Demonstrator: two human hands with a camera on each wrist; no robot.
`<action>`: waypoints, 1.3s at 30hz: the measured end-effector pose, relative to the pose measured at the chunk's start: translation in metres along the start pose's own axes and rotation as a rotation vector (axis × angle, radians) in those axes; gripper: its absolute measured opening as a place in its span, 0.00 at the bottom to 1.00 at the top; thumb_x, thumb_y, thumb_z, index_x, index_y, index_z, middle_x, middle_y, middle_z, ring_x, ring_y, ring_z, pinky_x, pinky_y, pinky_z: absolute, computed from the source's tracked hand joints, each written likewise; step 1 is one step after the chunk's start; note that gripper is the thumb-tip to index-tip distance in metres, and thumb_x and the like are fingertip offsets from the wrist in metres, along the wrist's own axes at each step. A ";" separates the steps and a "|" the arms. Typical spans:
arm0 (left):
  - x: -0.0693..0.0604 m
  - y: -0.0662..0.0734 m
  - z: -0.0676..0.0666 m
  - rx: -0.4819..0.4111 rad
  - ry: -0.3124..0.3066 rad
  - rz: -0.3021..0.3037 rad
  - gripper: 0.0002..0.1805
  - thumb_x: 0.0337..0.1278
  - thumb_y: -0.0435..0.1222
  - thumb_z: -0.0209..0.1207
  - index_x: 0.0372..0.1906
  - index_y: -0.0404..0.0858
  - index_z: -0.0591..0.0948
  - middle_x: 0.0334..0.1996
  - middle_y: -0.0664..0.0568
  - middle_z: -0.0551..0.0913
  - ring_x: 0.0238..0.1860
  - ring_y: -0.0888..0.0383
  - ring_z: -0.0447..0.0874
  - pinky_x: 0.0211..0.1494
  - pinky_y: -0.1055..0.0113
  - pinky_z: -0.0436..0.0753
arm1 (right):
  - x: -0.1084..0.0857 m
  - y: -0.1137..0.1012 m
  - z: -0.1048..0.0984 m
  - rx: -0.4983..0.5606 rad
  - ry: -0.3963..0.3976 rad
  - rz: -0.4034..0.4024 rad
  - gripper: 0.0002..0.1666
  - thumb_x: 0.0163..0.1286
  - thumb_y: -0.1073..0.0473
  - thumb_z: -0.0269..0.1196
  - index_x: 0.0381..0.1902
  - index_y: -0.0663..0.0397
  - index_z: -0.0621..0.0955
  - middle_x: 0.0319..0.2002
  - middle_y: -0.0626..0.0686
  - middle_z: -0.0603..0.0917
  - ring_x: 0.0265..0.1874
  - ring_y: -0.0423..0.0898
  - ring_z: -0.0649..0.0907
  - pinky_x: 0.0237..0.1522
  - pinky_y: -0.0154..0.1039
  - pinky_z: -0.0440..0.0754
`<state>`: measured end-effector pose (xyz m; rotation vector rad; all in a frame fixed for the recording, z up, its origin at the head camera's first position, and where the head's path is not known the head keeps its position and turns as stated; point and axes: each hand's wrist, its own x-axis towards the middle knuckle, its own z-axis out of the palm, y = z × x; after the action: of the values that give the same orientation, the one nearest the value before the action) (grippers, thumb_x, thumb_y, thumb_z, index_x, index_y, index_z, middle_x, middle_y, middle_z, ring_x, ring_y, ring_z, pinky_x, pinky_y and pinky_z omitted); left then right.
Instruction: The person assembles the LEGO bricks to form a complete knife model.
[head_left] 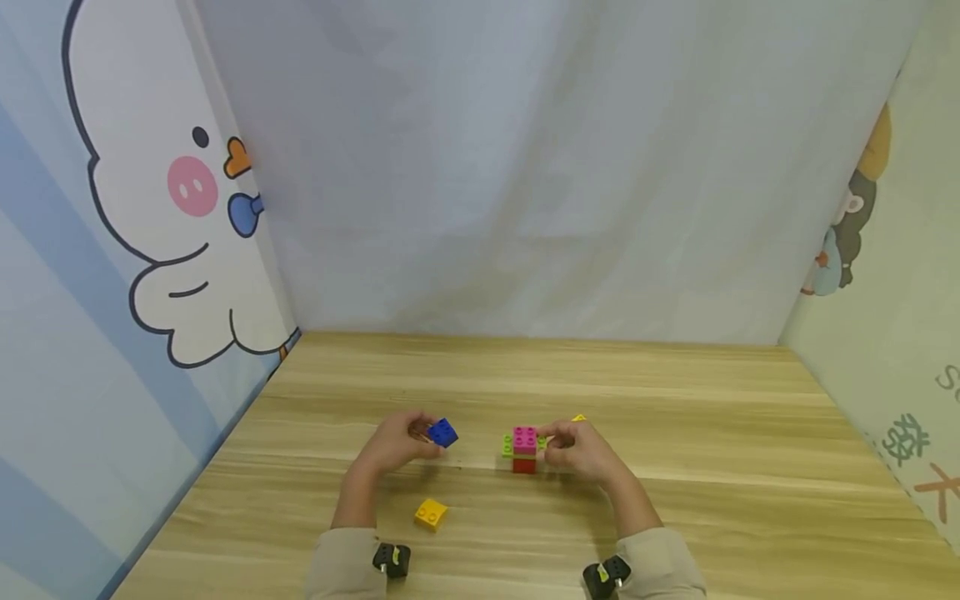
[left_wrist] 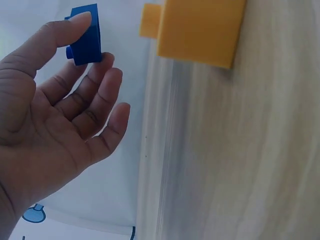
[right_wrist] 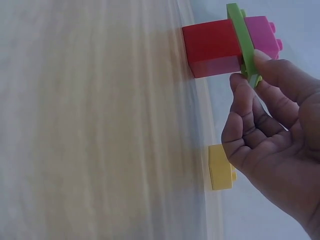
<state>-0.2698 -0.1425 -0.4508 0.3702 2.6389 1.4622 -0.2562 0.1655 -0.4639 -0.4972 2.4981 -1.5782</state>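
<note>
Between thumb and fingertips, my left hand [head_left: 396, 443] pinches a blue brick [head_left: 442, 432], held above the table. The left wrist view shows the thumb on one face of the blue brick [left_wrist: 86, 37]. A small stack stands right of it: a red brick [head_left: 524, 466] at the bottom, a lime green plate [head_left: 507, 447] across it, a pink brick [head_left: 525, 438] on top. My right hand [head_left: 583, 452] pinches the right end of the green plate, as the right wrist view shows on the green plate [right_wrist: 242, 40].
A yellow brick [head_left: 431, 514] lies nearer the front, below the left hand. Another yellow brick [head_left: 579, 418] sits behind the right hand, mostly hidden in the head view. The wooden table [head_left: 735, 433] meets a pale curtain [head_left: 525, 208] at the back.
</note>
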 end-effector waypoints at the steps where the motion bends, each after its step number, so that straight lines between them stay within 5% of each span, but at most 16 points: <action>1: 0.001 0.001 0.000 -0.008 -0.012 0.014 0.24 0.39 0.31 0.71 0.46 0.30 0.78 0.33 0.49 0.80 0.35 0.55 0.77 0.38 0.60 0.78 | 0.000 0.000 0.000 0.002 -0.001 -0.006 0.18 0.57 0.69 0.63 0.47 0.69 0.79 0.28 0.51 0.78 0.30 0.44 0.75 0.31 0.37 0.76; 6: 0.003 0.006 0.003 -0.037 -0.047 0.055 0.23 0.40 0.31 0.71 0.45 0.31 0.78 0.33 0.49 0.79 0.35 0.54 0.77 0.38 0.62 0.78 | -0.006 -0.017 -0.001 0.013 -0.012 -0.013 0.17 0.57 0.73 0.60 0.47 0.74 0.77 0.28 0.53 0.78 0.29 0.45 0.75 0.30 0.38 0.75; 12: 0.003 0.009 0.008 -0.082 -0.057 0.077 0.22 0.41 0.30 0.70 0.45 0.31 0.78 0.33 0.48 0.79 0.34 0.54 0.78 0.38 0.61 0.79 | 0.000 -0.001 0.001 0.000 -0.004 -0.003 0.18 0.58 0.69 0.63 0.48 0.70 0.78 0.28 0.51 0.78 0.30 0.44 0.75 0.30 0.38 0.75; 39: 0.008 0.019 0.025 -0.051 -0.048 0.174 0.20 0.54 0.39 0.64 0.53 0.39 0.79 0.39 0.50 0.81 0.38 0.54 0.78 0.38 0.63 0.78 | -0.002 -0.003 0.003 -0.018 0.022 -0.001 0.19 0.58 0.66 0.65 0.47 0.68 0.79 0.30 0.51 0.79 0.32 0.45 0.76 0.33 0.39 0.76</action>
<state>-0.2691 -0.1106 -0.4478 0.6352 2.5828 1.5452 -0.2533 0.1623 -0.4630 -0.4860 2.5311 -1.5712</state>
